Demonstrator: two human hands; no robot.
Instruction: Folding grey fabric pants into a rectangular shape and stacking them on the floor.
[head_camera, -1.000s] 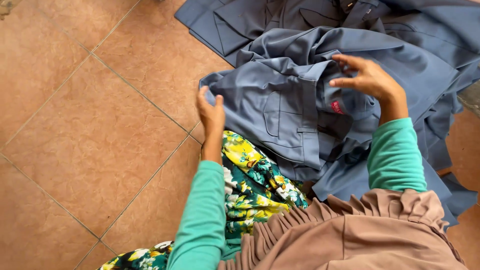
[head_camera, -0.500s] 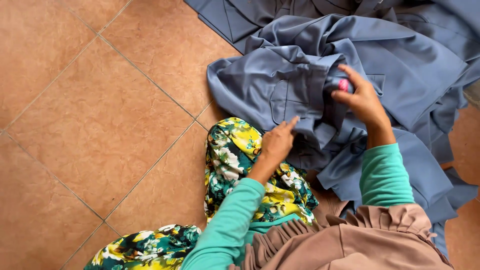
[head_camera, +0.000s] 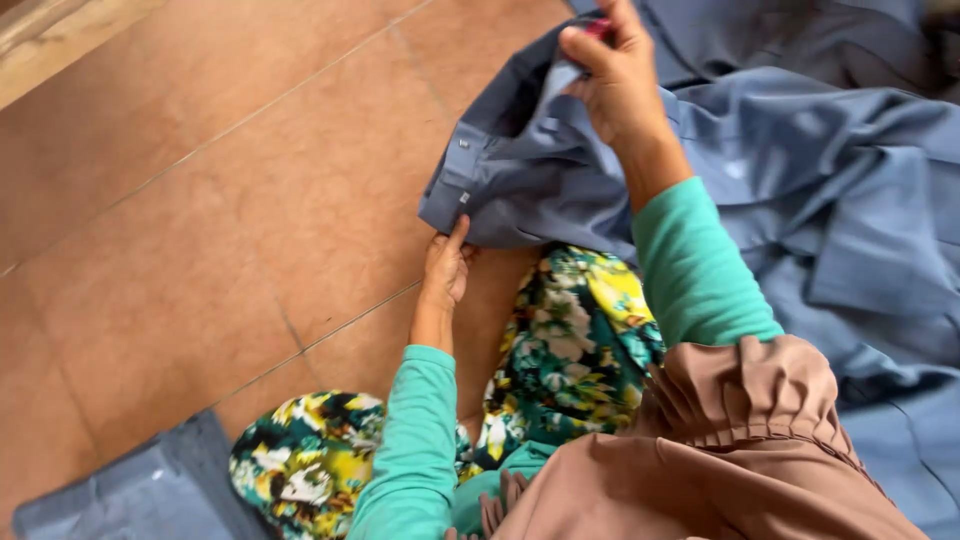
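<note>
Fingers of the right hand are pinched shut on a raised fold of the blue garment, with a small pink bit showing at the fingertips near the top edge. Below it, the left hand reaches up with its thumb against the garment's buttoned band; whether it grips the cloth I cannot tell. The garment lies heaped on the tiled floor, spreading to the right, beside floral fabric over the person's legs.
</note>
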